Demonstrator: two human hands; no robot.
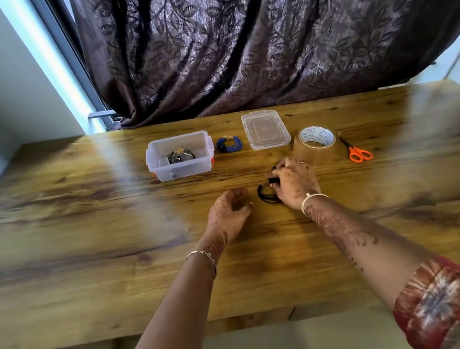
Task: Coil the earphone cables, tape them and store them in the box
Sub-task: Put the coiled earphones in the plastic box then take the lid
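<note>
- The right hand sits over the middle of the bench, its grip clamped on a black earphone cable: fingers and thumb are curled round the upper end of the bundle, and the loops hang out to the left of the palm onto the wood.
- The left hand is just left of that cable and apart from it, its grip loose, with fingers lightly curled and holding nothing.
- A clear box stands open further back and to the left, with 1 dark coiled cable lying inside it.
- A blue coiled cable lies on the bench just right of the box, between it and the lid, which lies flat.
- A roll of brown tape stands right of the lid, just beyond the right hand.
- Orange-handled scissors lie near the tape's right side, blades pointing far-left.
- A thin bracelet circles the left wrist, a pale bangle the right.
- A patterned red sleeve covers the right upper forearm.
- A dark leaf-patterned curtain hangs behind the bench.
</note>
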